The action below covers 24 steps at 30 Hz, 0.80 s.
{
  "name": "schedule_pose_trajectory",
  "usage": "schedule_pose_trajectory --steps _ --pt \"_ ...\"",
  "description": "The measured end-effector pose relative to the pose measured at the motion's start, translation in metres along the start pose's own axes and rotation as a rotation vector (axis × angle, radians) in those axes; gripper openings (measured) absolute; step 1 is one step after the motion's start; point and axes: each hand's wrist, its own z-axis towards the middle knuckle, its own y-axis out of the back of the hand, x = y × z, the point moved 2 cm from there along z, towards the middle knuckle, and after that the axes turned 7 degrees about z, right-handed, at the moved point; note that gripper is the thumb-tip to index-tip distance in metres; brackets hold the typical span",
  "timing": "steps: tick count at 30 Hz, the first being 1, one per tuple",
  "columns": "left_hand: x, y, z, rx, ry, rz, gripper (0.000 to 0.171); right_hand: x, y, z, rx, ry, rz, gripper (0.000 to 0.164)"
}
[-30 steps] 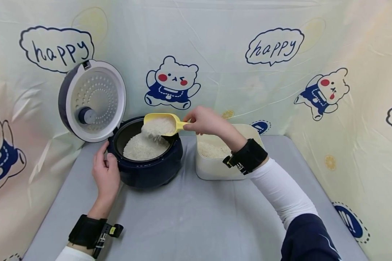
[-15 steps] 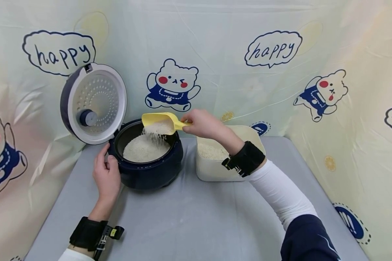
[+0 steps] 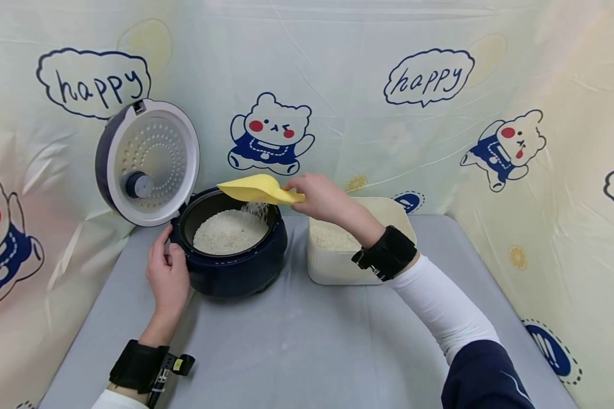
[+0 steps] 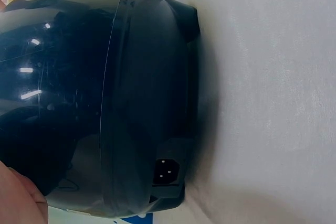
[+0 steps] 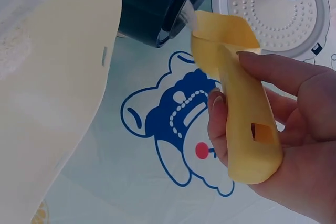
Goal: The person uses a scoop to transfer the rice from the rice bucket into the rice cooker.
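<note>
In the head view my right hand (image 3: 319, 196) grips the handle of a yellow scoop (image 3: 256, 188), tipped over the dark blue rice cooker (image 3: 235, 278). White grains fall from the scoop onto the mound of rice (image 3: 230, 232) in the cooker's pot. The right wrist view shows fingers and thumb wrapped round the scoop's handle (image 5: 249, 124). My left hand (image 3: 167, 278) rests against the cooker's left side with relaxed fingers. Only a bit of that hand shows at the lower left of the left wrist view, beside the cooker's wall (image 4: 63, 87).
The cooker's lid (image 3: 153, 162) stands raised at the back left. A cream square bin (image 3: 337, 270) holding more rice is right of the cooker, partly behind my right forearm. Grey cloth covers the table (image 3: 307, 346); a printed curtain (image 3: 348, 136) hangs close behind.
The scoop has turned over, from level with rice in it to underside up, and its rice has poured into the cooker. My left hand stays at the cooker's side.
</note>
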Motion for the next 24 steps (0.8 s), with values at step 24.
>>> schedule_pose_trajectory --steps 24 --pt "-0.005 0.001 -0.003 0.009 0.01 0.011 0.046 -0.1 0.016 -0.068 0.103 -0.185 0.571 0.028"
